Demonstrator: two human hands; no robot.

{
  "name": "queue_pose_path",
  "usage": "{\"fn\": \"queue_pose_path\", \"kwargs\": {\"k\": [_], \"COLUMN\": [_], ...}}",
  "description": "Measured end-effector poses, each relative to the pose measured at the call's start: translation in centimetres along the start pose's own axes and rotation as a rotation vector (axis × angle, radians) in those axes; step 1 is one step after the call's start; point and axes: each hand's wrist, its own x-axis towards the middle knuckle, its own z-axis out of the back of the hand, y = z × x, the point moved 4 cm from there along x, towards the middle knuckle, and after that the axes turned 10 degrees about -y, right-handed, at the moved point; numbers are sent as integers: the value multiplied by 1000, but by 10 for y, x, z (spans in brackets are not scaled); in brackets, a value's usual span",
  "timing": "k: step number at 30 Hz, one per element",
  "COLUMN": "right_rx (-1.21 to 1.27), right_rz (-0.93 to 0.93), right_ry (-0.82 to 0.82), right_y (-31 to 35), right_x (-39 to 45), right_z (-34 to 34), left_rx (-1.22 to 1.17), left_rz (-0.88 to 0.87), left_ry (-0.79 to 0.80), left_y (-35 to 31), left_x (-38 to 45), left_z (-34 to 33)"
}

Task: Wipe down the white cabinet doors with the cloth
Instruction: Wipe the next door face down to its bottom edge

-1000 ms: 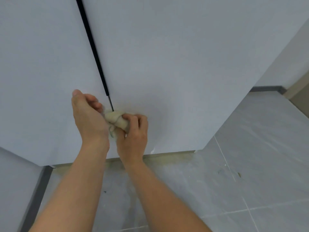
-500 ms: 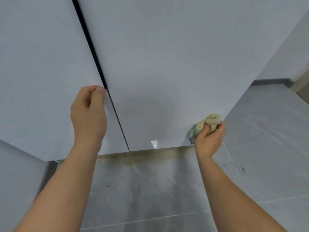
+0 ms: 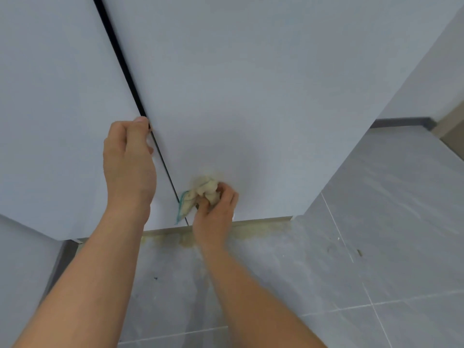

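A: Cloth (image 3: 200, 194), bunched up and cream-coloured, low on the right door (image 3: 251, 96), just beside the dark gap (image 3: 130, 79) between the two doors.

B: And who has it?

A: Right hand (image 3: 214, 212), fingers curled round the wad, pressing it flat against the panel. A corner with a teal edge hangs loose to the left, across the gap near the bottom.

B: Left hand (image 3: 129, 167)?

A: Up on the left door (image 3: 57, 109), at its inner edge. Fingers curl over that edge, tips tucked into the gap, thumb alongside. It holds the door's edge, nothing else.

B: Are the doors level?

A: Left one stands slightly out from the right, its edge showing white below the hand.

B: Below them?

A: Pale plinth (image 3: 261, 221) along the bottom, with yellowish staining where it meets the grey tile floor (image 3: 376, 234). A few small specks on the tiles to the right. Wall (image 3: 431, 79) at far right, with a dark skirting at its foot.
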Motion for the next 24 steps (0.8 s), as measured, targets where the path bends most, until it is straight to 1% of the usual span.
{"fn": "queue_pose_path", "kwargs": {"k": [1, 2, 5, 7, 9, 11, 14, 17, 21, 24], "right_rx": [3, 3, -28, -47, -81, -81, -82, -58, -17, 50], "right_rz": [-7, -26, -147, -260, -288, -319, -377, -369, -406, -416], "right_ry": [-22, -78, -345, -479, -552, -613, -624, -623, -503, -358], "right_y": [-4, -10, -37, -54, -67, -77, -87, -82, -72, -59], "right_x": [8, 19, 63, 96, 126, 146, 160, 148, 92, 43], "right_z": [8, 19, 61, 94, 126, 147, 160, 146, 82, 23], "left_rx": [1, 2, 34, 75, 114, 167, 196, 222, 206, 176], "left_rz": [2, 8, 37, 57, 51, 6, -11, -18, -52, -42], "left_ry": [-9, -18, -25, 2, 34, 65, 112, 141, 94, 49], "left_y": [1, 0, -1, -3, -3, -4, -4, -6, -3, 5], "left_x": [0, 0, 2, 4, 6, 8, 13, 15, 12, 14], "left_z": [-1, -2, -4, -5, -5, -2, 1, -1, -6, -7]}}
